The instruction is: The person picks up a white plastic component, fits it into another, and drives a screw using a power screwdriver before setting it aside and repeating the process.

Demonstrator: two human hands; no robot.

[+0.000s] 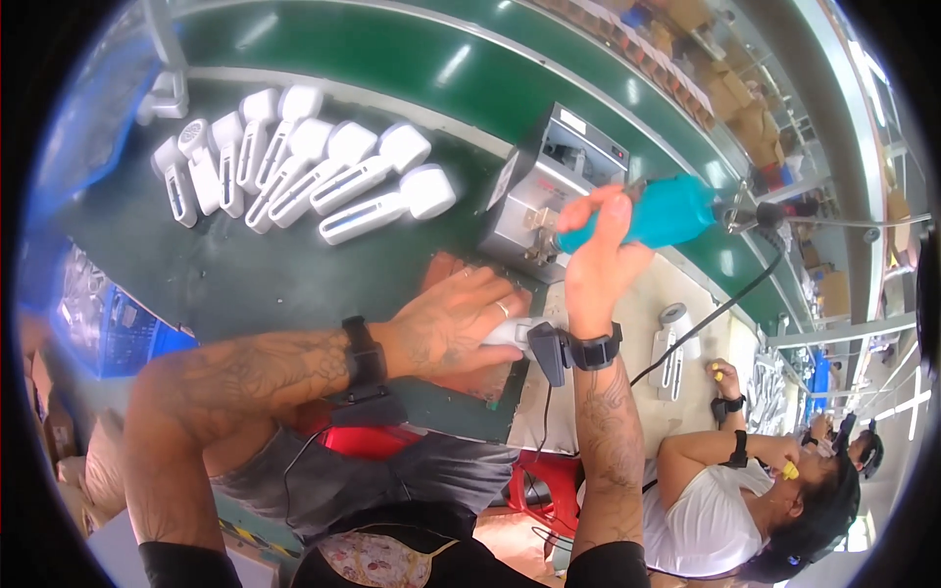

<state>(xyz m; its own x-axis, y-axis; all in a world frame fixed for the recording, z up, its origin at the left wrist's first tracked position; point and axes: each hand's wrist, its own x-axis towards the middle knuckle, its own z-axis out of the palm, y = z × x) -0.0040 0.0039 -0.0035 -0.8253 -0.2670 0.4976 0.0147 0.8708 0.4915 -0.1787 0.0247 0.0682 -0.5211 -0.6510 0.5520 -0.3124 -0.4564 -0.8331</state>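
Note:
My right hand [600,260] is closed round a teal electric screwdriver [676,211] that hangs from a cable. The tool's tip end sits right at the front of a grey metal screw feeder box [520,201]. Lower and to the left, my left hand [456,323] presses down with its fingers over a white handheld device [505,333], most of which is hidden under the palm. That device lies on a reddish-brown mat [461,384] on the green table. Black straps and small black modules are on both wrists.
Several white devices [358,186] with round heads lie fanned across the table's far left. Another white device [672,358] rests on the beige surface to the right. A black cable [711,318] crosses there. A co-worker [711,500] holds yellow pieces nearby. A blue crate [123,328] stands left.

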